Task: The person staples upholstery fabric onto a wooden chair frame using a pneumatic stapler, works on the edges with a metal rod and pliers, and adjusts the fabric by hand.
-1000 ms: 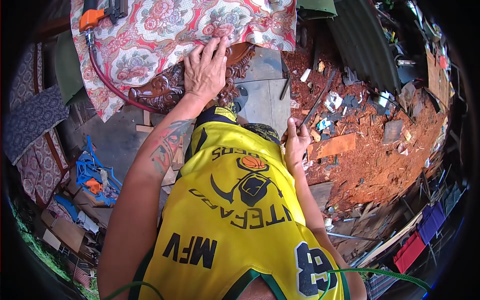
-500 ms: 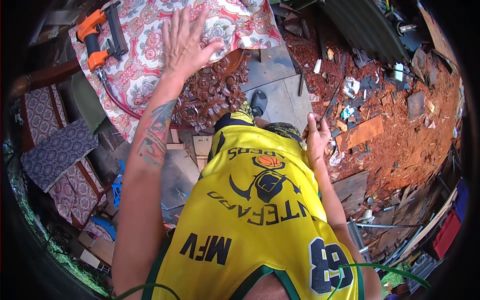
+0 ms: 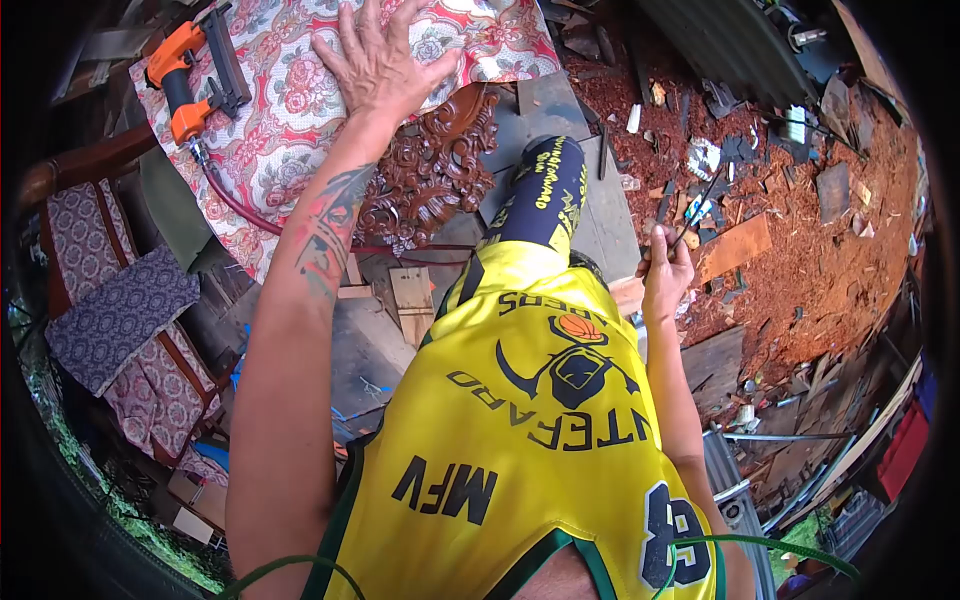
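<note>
My left hand (image 3: 385,78) lies with fingers spread on a red, white and grey floral cloth (image 3: 290,85), which covers a panel or seat beside a carved dark wood ornament (image 3: 430,175). The hand grips nothing. Low on the right, my right hand (image 3: 667,275) is closed around a thin dark rod-like tool (image 3: 700,205) that points up and away; its exact kind is unclear. An orange and black nail gun (image 3: 190,80) rests on the cloth left of my left hand, with a red air hose (image 3: 235,208) attached.
Reddish sawdust (image 3: 800,300) strewn with scraps covers the ground at right. A corrugated sheet (image 3: 730,55) stands at the upper right. Upholstered patterned pieces (image 3: 125,310) are at left. Wood blocks (image 3: 412,300) lie by my legs, and the hose runs behind the carving.
My left hand has shifted slightly right and farther up the cloth. My right hand has moved right with the tool. One leg now reaches forward beside the carving.
</note>
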`<state>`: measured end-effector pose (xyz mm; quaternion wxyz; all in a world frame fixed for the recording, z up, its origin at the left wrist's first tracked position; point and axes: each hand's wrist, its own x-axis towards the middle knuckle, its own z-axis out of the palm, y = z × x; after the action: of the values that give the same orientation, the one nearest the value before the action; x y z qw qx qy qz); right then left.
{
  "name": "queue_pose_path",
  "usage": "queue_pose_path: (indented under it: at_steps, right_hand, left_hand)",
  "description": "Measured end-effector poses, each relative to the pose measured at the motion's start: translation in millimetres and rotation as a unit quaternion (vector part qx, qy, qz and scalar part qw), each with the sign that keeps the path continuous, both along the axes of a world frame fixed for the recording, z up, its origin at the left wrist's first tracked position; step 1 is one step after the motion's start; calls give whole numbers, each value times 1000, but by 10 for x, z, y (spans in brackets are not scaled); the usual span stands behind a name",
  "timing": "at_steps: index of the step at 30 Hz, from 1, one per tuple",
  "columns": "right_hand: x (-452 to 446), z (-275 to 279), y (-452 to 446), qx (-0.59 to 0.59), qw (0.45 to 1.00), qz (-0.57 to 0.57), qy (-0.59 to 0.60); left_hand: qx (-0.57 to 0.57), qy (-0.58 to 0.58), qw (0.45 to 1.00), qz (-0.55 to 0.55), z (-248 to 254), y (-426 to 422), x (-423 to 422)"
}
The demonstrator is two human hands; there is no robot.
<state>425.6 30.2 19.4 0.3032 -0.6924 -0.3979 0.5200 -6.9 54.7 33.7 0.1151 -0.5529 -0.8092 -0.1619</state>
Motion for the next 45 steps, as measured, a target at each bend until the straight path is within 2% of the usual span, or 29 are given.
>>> queue_pose_path:
  at_steps: [3, 4, 5, 7, 11, 14, 17, 19, 24, 29, 32, 34, 41, 43, 45]
  right_hand:
    - [15, 123, 50, 14, 1000, -9, -1]
    - [29, 185, 58, 21, 1000, -11, 4]
    - [24, 220, 66, 30, 999, -12, 11]
    - [63, 278, 87, 46, 999, -8, -15]
    - [176, 313, 14, 61, 998, -28, -5]
    - [249, 313, -21, 57, 998, -28, -15]
    - [292, 270, -116, 51, 998, 2, -28]
    - [275, 219, -176, 46, 999, 9, -28]
    - [178, 158, -203, 16, 998, 40, -37]
    - [-68, 88, -160, -15, 996, 82, -21]
    - [-259, 49, -54, -16, 994, 108, -7]
    - [-414, 52, 41, -22, 991, 129, -2]
    - [-1198, 33, 467, -47, 986, 138, 84]
    - [-1532, 101, 625, -38, 985, 132, 109]
    - [-1834, 177, 790, -19, 981, 123, 147]
  left_hand:
    - [-6, -16, 1000, 7, -230, 35, -199]
    - [-1, 34, 999, -8, -181, 50, -233]
    - [1, 33, 999, -8, -167, 36, -215]
    - [-13, -79, 997, -17, -19, -3, -124]
    - [-30, -51, 998, -16, 81, -10, -65]
    - [-160, -52, 983, -73, 258, -115, -182]
    - [-212, -89, 968, -106, 376, -219, -318]
    - [-206, -47, 971, -113, 259, -227, -386]
    - [-138, -87, 987, -14, 332, -180, 18]
    - [-143, -110, 984, 9, 287, -193, -3]
    - [-149, -139, 979, -12, 314, -200, -66]
    - [-220, -121, 968, 1, 344, -191, -98]
    - [-183, -123, 975, 11, 217, -182, -48]
    - [-155, -78, 985, -12, 187, -206, -67]
    - [-183, -54, 982, -1, 239, -211, -45]
